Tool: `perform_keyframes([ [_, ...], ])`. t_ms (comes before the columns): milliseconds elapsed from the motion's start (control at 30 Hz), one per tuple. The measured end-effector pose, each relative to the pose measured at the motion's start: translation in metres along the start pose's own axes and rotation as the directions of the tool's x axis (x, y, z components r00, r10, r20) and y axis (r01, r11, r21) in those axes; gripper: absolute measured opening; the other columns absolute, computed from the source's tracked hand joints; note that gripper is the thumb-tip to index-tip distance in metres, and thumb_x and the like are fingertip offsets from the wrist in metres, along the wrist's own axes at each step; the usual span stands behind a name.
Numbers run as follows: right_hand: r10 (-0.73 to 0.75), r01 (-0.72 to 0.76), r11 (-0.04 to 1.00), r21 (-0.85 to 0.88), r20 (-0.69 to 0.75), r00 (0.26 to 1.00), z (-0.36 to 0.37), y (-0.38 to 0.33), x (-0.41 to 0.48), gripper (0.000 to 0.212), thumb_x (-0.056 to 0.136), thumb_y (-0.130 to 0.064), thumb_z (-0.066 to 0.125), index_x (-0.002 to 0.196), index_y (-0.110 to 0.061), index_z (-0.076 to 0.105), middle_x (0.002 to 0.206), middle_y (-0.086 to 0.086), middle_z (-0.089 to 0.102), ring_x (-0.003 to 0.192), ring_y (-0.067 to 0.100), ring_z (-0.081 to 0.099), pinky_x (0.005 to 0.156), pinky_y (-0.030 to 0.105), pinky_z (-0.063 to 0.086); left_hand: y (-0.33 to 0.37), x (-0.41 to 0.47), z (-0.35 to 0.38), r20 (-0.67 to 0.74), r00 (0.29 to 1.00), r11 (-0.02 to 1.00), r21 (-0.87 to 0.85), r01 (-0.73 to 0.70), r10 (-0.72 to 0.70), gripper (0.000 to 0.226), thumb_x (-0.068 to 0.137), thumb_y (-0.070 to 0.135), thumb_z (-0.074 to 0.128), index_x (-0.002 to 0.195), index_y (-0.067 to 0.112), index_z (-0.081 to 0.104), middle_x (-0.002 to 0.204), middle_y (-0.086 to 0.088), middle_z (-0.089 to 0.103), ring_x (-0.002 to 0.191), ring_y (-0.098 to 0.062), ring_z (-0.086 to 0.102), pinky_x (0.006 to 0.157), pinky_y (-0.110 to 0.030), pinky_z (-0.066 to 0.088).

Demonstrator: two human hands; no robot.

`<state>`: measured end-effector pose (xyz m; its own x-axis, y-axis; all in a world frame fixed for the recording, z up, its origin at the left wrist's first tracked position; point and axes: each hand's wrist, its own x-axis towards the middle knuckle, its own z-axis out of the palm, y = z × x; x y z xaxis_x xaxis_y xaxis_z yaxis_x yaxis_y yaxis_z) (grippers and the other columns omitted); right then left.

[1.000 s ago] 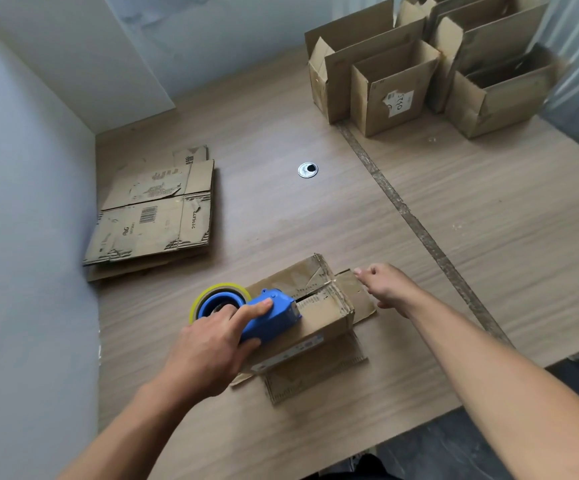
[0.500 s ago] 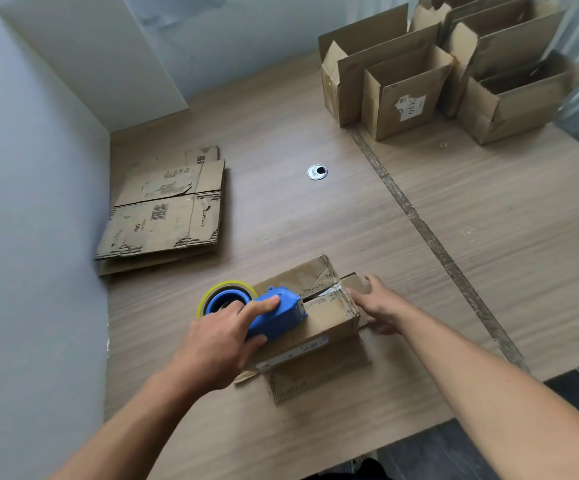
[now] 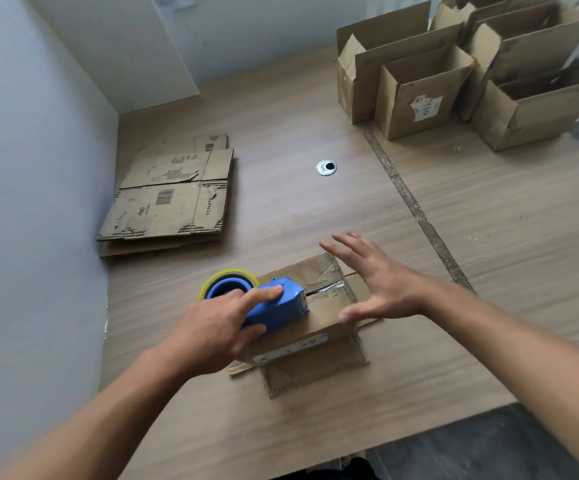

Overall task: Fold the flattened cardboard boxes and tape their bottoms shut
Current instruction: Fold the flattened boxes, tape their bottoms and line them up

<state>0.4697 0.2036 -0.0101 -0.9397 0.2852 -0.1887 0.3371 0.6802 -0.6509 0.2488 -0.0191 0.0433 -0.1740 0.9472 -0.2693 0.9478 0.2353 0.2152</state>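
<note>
One box (image 3: 326,313) near front tabletop (image 3: 489,237) edge; left hand (image 3: 218,327) gripping one tape dispenser (image 3: 277,306) on it, right hand (image 3: 378,282) open above. One flat stack (image 3: 170,202) at left wall, at least four upright boxes (image 3: 419,95) far right, bare room between.

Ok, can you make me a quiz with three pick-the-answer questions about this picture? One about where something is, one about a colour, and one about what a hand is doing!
1. Where does the pile of flat cardboard lie?
A) on the table beside the wall
B) on the floor
C) on a chair

2. What colour is the tape dispenser?
A) red
B) blue
C) green

3. How is the right hand?
A) curled into a fist
B) open, fingers spread
C) holding scissors

Answers:
1 A, the pile lies flat on the tabletop, right next to the wall.
2 B, its body is blue, and the left hand grips it.
3 B, its fingers are straight and spread over the small box.
</note>
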Motion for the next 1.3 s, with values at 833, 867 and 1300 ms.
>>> perform_keyframes([
  [833,-0.071,0.123,0.978,-0.168,0.285,0.956,0.011,0.017,0.028,0.091,0.078,-0.075,0.057,0.138,-0.073,-0.012,0.161,-0.006,-0.031,0.149,0.018,-0.026,0.123,0.052,0.008,-0.053,0.005,-0.071,0.299,0.954,0.939,-0.334,0.076,0.030,0.056,0.081,0.059,0.055,0.131,0.069,0.032,0.106,0.028,0.065,0.088,0.001,0.060,0.073,-0.017,0.044],
  [867,-0.071,0.126,0.977,-0.174,0.289,0.955,0.011,0.014,0.029,0.091,0.080,-0.072,0.059,0.138,-0.073,-0.012,0.161,-0.005,-0.031,0.149,0.018,-0.027,0.123,0.052,0.008,-0.056,0.001,-0.073,0.312,0.950,0.924,-0.369,0.096,0.026,0.056,0.080,0.060,0.056,0.130,0.069,0.033,0.107,0.033,0.063,0.092,0.002,0.061,0.075,-0.015,0.044],
  [1300,-0.018,0.143,0.921,-0.363,0.327,0.945,0.004,-0.005,0.029,0.081,0.089,-0.067,0.054,0.130,-0.079,-0.014,0.160,0.002,-0.032,0.149,0.023,-0.024,0.123,0.050,0.011,-0.091,-0.017,-0.086,0.513,0.858,0.705,-0.603,0.372,-0.014,0.044,0.087,0.028,0.065,0.119,0.058,0.057,0.121,0.011,0.069,0.109,-0.015,0.067,0.100,-0.039,0.050],
])
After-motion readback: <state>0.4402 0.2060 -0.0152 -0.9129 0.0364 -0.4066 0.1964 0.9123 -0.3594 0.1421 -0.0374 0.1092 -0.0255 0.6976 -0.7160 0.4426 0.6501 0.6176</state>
